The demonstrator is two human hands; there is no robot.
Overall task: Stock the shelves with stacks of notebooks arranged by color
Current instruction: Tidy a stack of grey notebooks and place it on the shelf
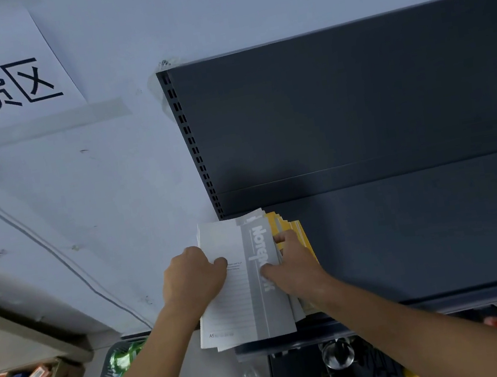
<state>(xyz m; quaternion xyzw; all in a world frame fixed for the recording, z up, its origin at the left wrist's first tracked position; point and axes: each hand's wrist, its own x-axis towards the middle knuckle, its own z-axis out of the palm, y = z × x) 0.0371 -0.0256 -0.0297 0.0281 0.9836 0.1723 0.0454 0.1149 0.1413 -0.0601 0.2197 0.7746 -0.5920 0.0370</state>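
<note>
Handling: thin soft-cover grey notebooks (241,302), light I'd judge; the stack is fanned, so covers probably slide and flex.
Hold: best squeezed at both long edges.
Left hand (190,281): curled round the stack's left edge.
Right hand (297,266): thumb on the cover, fingers tucked at the right edge.
Look: grey-and-white covers, pale lettering, "A5" at a corner.
Place: left end of the dark shelf (408,229), overhanging its front lip; yellow notebooks (296,229) just beside.

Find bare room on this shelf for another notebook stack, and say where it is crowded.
Bare shelf runs from the yellow notebooks rightward to the picture's edge, between the back panel and the front lip. The left end is crowded: left hand and right hand grip the grey notebooks beside the yellow ones.
</note>
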